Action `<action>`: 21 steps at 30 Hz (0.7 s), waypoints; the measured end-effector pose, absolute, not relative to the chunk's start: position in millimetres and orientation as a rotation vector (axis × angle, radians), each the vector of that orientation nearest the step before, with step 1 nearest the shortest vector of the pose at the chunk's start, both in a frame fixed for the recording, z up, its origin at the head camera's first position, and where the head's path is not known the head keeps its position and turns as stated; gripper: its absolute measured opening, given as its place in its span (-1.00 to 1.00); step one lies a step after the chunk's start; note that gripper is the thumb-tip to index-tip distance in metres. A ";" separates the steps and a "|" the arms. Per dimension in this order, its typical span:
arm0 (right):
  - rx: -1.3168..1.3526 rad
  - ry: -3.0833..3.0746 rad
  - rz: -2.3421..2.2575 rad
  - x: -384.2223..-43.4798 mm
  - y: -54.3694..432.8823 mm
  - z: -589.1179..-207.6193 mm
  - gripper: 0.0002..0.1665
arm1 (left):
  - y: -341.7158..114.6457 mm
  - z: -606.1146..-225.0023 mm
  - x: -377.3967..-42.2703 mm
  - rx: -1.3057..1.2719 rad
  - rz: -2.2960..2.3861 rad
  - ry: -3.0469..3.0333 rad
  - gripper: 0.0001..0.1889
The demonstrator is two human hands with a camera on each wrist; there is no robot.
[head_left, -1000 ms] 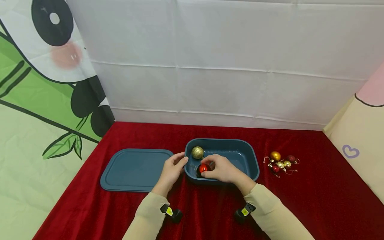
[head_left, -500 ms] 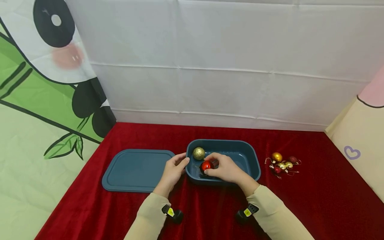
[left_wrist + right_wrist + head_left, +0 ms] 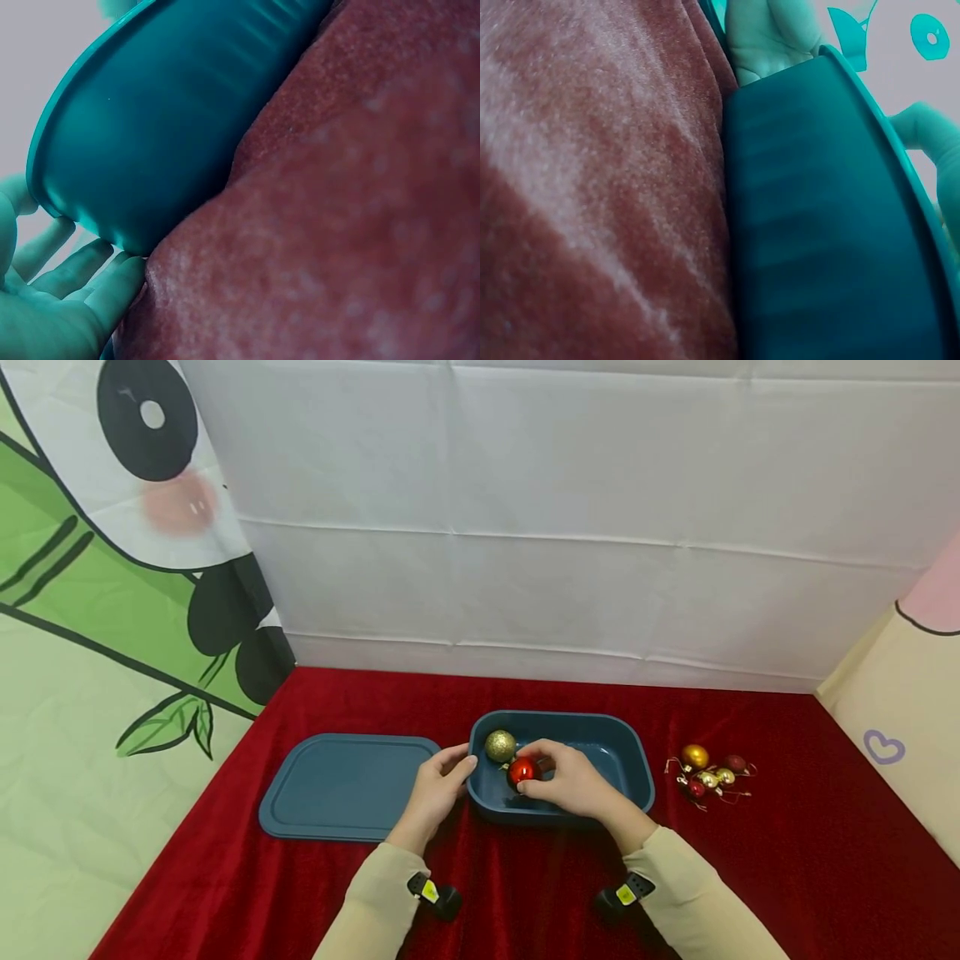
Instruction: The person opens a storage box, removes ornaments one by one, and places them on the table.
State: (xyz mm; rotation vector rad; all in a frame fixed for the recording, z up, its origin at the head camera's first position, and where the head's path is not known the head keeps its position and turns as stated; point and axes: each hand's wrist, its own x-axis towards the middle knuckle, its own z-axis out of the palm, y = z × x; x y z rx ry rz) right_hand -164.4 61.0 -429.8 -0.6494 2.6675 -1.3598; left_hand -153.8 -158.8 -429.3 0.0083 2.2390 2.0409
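In the head view my right hand (image 3: 568, 783) reaches into a blue plastic box (image 3: 630, 777). Its thumb and fingers pinch a shiny red Christmas ball (image 3: 523, 772). Close behind that lies a gold glitter ball (image 3: 500, 746), in the box's left part. My left hand (image 3: 437, 789) rests against the box's left end. In the left wrist view, fairly straight fingers (image 3: 116, 292) touch the outer wall, with the thumb by the rim. The right wrist view shows the front wall, which hides the red ball and much of my right hand (image 3: 937, 146).
A flat blue lid (image 3: 341, 787) lies left of the box on the red cloth (image 3: 525, 893). To the right is a small cluster of gold and dark red ornaments (image 3: 708, 772) with thin strings. A white backdrop (image 3: 555, 527) stands behind the table.
Within the box, my right hand has turned the red ball and shifted it slightly, so its cap now shows on the left. My left hand stays at the box's end. The view has drifted slightly.
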 end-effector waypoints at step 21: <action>-0.553 2.720 -1.553 -152.2 76.9 -421.3 -0.60 | -161.8 -430.4 -154.6 0.023 2.049 2.220 -0.57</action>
